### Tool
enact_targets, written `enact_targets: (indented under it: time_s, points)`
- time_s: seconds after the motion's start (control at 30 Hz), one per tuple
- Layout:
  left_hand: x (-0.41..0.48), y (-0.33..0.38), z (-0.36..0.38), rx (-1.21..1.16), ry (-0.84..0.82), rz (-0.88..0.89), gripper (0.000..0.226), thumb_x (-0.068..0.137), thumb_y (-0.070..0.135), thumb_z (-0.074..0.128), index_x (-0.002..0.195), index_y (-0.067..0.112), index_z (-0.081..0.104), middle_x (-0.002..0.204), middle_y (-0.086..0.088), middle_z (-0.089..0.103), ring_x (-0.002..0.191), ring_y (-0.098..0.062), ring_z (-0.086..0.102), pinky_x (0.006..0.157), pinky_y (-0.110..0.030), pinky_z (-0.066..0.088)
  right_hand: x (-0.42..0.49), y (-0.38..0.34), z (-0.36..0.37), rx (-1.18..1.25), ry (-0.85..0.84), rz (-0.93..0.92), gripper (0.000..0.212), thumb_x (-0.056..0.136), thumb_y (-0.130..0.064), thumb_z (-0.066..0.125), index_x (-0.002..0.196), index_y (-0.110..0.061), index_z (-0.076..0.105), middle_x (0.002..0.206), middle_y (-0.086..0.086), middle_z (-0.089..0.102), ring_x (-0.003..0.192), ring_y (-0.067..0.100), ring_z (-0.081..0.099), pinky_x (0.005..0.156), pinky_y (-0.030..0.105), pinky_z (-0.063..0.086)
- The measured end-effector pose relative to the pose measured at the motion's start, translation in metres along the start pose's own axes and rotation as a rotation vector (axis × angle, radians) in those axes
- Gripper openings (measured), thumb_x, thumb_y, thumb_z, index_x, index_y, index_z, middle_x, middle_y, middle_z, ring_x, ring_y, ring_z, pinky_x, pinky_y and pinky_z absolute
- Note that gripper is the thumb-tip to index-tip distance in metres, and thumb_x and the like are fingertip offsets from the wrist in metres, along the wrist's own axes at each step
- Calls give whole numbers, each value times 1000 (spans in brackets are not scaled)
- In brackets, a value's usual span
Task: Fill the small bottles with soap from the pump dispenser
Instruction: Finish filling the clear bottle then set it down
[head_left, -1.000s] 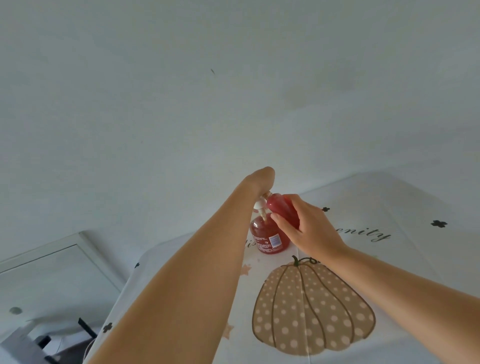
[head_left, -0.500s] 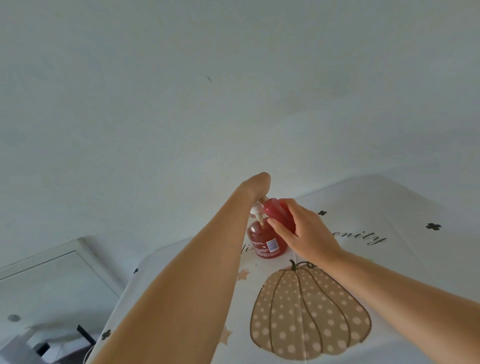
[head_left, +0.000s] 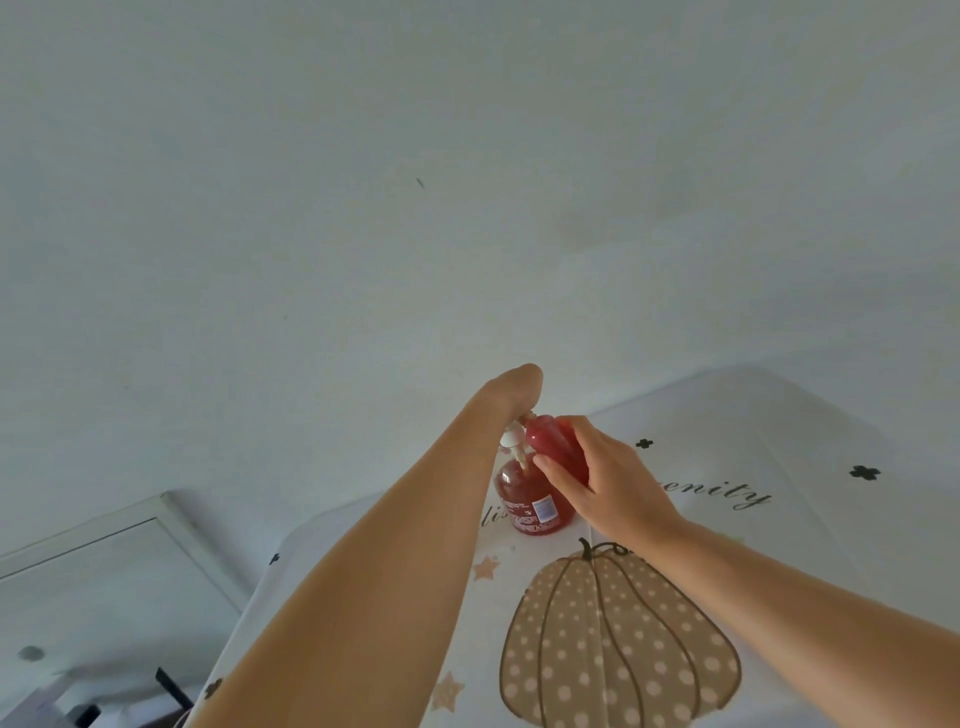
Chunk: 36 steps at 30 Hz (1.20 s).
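Note:
A red soap pump dispenser with a white pump head stands on the table. My left hand is bent down over the pump head; its fingers are hidden behind the wrist. My right hand grips a small bottle that looks red with soap. It holds the bottle tilted, with its top up against the pump's nozzle.
The table carries a white cloth printed with a dotted pumpkin, stars and script. A plain white wall rises behind it. Beyond the table's left edge, a white framed panel sits lower down.
Both hands keep the same pose at the pump and the bottle. Only the view has shifted slightly.

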<state>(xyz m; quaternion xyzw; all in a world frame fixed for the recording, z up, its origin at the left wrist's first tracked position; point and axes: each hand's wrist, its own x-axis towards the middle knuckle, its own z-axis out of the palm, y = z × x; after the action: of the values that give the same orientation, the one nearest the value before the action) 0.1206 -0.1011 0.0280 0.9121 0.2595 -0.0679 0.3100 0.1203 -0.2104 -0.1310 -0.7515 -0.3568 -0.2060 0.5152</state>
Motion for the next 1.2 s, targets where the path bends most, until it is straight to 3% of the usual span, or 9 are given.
enact_targets:
  time_s: [0.13,0.27,0.4,0.5,0.6,0.77,0.87,1.03,1.2]
  points:
    - [-3,-1,0,25,-5,-14,43,100,21,31,123,1,62,114,-10,73,85,-30,63,60,-38,39,-1,0,-1,9,16,-1,49,101,-64,51,130,-25,54,111,-13,69,94,3,71,81,24,61]
    - [-7,3,-3,0,9,-3,47,106,18,29,134,-2,61,116,-11,68,74,-22,52,58,-35,34,0,-1,0,36,-2,8,53,101,-67,49,134,-26,52,115,-12,70,99,2,71,84,26,62]
    - [-6,0,-1,-36,38,7,46,106,16,28,133,-3,60,132,-16,70,75,-21,51,60,-35,35,-1,-2,1,44,-6,16,50,101,-65,49,132,-26,52,112,-12,70,97,1,70,84,22,61]
    - [-7,1,-2,-72,25,11,44,107,16,27,129,-3,59,130,-16,70,76,-23,51,73,-39,40,0,-2,1,58,-6,22,43,102,-61,52,129,-27,53,108,-14,70,95,0,71,81,23,61]
    - [-3,-1,-6,-116,13,-1,48,106,20,26,128,-2,63,109,-11,67,79,-24,52,76,-39,43,0,-4,-1,106,2,46,40,101,-61,54,126,-29,53,104,-18,71,94,-2,70,77,20,59]
    - [5,-6,-14,-173,12,-57,61,107,42,22,110,7,72,78,-8,74,93,-23,56,108,-45,43,0,-4,-3,128,46,43,33,102,-54,55,125,-30,50,92,-22,67,83,-8,68,69,11,52]
    - [10,-7,-19,-239,-3,-21,77,105,53,14,111,5,74,99,-12,78,115,-29,60,114,-50,39,0,-4,-3,85,85,41,38,103,-56,49,126,-27,49,81,-22,62,74,-8,66,62,10,49]
    - [4,-17,-40,-334,94,148,74,107,60,20,118,7,71,109,-11,78,98,-26,68,102,-43,47,-1,-4,-4,65,73,48,42,102,-57,47,125,-21,48,76,-17,60,64,-5,63,56,12,44]
    - [-26,-64,-64,-247,466,427,33,101,35,49,103,9,70,88,-4,74,78,-18,64,77,-39,54,-5,-8,-7,152,20,44,23,106,-36,59,120,-21,46,82,-13,61,69,-6,64,61,10,47]
